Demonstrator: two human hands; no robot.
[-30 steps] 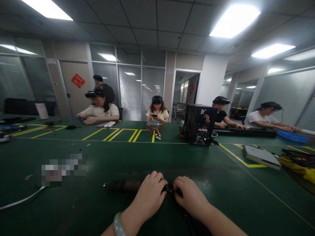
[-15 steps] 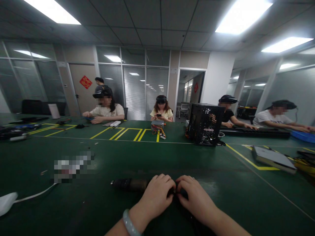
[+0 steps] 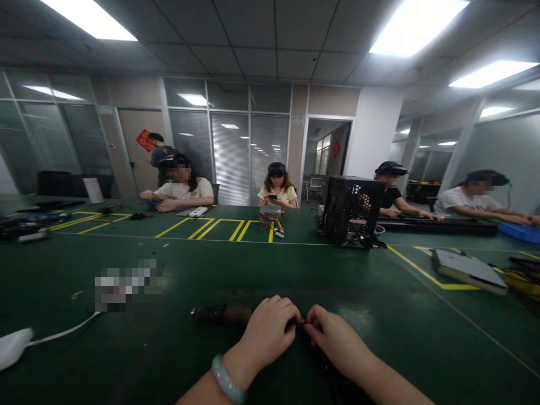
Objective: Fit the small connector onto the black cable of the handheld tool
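Note:
A long dark cylindrical tool (image 3: pixel 223 315) with a small metal tip at its left end lies on the green table in front of me. It looks like an electric screwdriver, though its right part is hidden. My left hand (image 3: pixel 270 329), with a pale bangle on the wrist, is wrapped over that right part. My right hand (image 3: pixel 331 337) is closed in a pinch at the tool's right end, fingertips almost touching my left fingers. A tiny shiny bit shows between the hands; what the right fingers hold is too small to make out. Below them runs something dark, perhaps a cable.
A black computer case (image 3: pixel 352 214) stands beyond my hands to the right. A flat silver box (image 3: pixel 468 271) lies farther right. At left are a white adapter (image 3: pixel 14 347) with its cord and a blurred-out object (image 3: pixel 126 284). Several people sit across the table (image 3: pixel 236 264).
My right fingers have drawn from a curl over a dark rounded piece into a tighter pinch at the tool's end. My left hand stays on the tool. A standing person in back has shifted left.

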